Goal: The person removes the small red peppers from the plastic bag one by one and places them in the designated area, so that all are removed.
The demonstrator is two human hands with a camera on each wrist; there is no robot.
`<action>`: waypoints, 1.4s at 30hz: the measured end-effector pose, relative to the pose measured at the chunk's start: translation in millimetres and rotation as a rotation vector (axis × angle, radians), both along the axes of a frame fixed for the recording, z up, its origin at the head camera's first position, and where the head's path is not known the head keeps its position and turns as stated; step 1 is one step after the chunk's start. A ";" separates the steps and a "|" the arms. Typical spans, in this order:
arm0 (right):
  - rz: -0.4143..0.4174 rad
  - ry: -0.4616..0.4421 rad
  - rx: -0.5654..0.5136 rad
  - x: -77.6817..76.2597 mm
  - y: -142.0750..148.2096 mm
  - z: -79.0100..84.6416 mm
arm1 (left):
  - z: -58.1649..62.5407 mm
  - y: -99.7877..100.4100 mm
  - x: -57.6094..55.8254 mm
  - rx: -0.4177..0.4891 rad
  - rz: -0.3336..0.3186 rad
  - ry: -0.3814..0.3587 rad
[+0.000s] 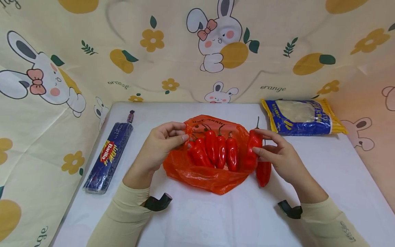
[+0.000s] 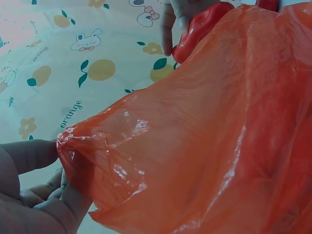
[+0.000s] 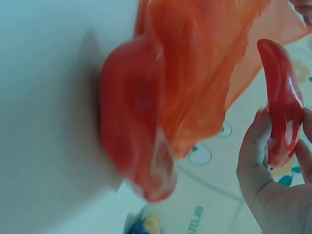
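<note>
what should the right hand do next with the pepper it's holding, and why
Probably ease the held pepper left and lower it into the bag: the right hand has it at the bag's right edge, the left hand pinches the left edge, and other peppers lie inside.

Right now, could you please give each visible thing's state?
Red bag: open, edge pinched by the left hand
Bagged peppers: lying side by side
Held pepper: gripped by the right hand
Loose pepper: lying beside the bag
Barilla pack: lying flat, top gathered
Blue packet: lying flat
</note>
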State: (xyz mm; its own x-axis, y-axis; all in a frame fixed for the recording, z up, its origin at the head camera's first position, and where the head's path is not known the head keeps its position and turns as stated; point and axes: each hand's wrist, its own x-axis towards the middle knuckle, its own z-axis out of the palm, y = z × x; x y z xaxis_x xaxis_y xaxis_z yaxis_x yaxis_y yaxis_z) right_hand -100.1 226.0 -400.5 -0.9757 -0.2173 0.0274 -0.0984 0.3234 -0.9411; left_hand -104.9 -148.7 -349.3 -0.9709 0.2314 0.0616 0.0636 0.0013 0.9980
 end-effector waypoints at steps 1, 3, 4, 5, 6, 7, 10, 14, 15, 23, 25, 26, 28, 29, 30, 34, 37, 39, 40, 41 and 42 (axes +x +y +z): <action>-0.009 0.003 0.009 0.5 3.4 0.0 | 0.1 -0.2 0.0 0.000 -0.001 -0.001; -0.029 0.003 0.023 1.5 10.5 -0.1 | 0.2 -1.1 0.1 -0.005 -0.003 -0.003; -0.039 0.002 0.029 1.9 14.3 -0.3 | 0.2 -1.6 0.1 -0.011 -0.004 -0.002; -0.048 0.001 0.030 2.0 18.0 -0.7 | 0.3 -2.1 0.1 -0.017 -0.005 -0.001; -0.058 -0.001 0.034 2.2 21.8 -1.2 | 0.9 -2.5 0.4 -0.022 -0.005 0.000; -0.066 -0.005 0.040 2.1 25.5 -2.0 | 1.1 -3.0 0.4 -0.027 -0.006 0.001; -0.086 -0.024 0.047 1.3 36.4 -4.9 | 1.6 -4.2 0.4 -0.045 -0.012 0.003; -0.115 -0.070 0.085 0.7 51.1 -8.1 | 1.3 -4.9 -0.1 -0.062 -0.024 0.005; -0.121 -0.083 0.099 0.7 54.9 -8.8 | 1.3 -5.1 -0.1 -0.065 -0.026 0.005; -0.117 -0.183 0.195 -1.0 81.4 -21.4 | 3.4 -5.5 1.1 -0.079 -0.024 0.008; -0.098 -0.217 0.208 -1.8 86.8 -25.4 | 3.1 -5.5 1.3 -0.080 -0.025 0.009; -0.089 -0.234 0.215 -2.2 89.2 -27.2 | 3.6 -5.2 1.7 -0.080 -0.025 0.009; -0.069 -0.263 0.227 -2.8 93.2 -30.7 | 4.4 -4.8 2.3 -0.082 -0.024 0.010; -0.057 -0.276 0.231 -2.9 94.8 -32.4 | 4.9 -4.5 2.6 -0.082 -0.024 0.010; -0.048 -0.286 0.244 -3.1 96.2 -34.5 | 5.7 -4.2 3.1 -0.082 -0.023 0.009; -0.006 -0.321 0.304 -2.3 97.2 -39.7 | 6.6 -3.6 3.5 -0.080 -0.022 0.006; 0.015 -0.333 0.340 -1.6 95.6 -41.4 | 5.7 -3.5 3.1 -0.078 -0.021 0.003; 0.021 -0.339 0.343 -1.3 94.1 -42.1 | 6.0 -3.1 3.2 -0.076 -0.020 0.000; 0.021 -0.336 0.338 -1.1 93.3 -42.5 | 6.0 -2.9 3.2 -0.076 -0.019 -0.001; 0.022 -0.330 0.336 -0.9 92.5 -43.0 | 5.3 -2.8 3.0 -0.077 -0.017 -0.002; 0.026 -0.329 0.331 -0.8 91.7 -43.4 | 5.8 -2.4 3.2 -0.076 -0.016 -0.004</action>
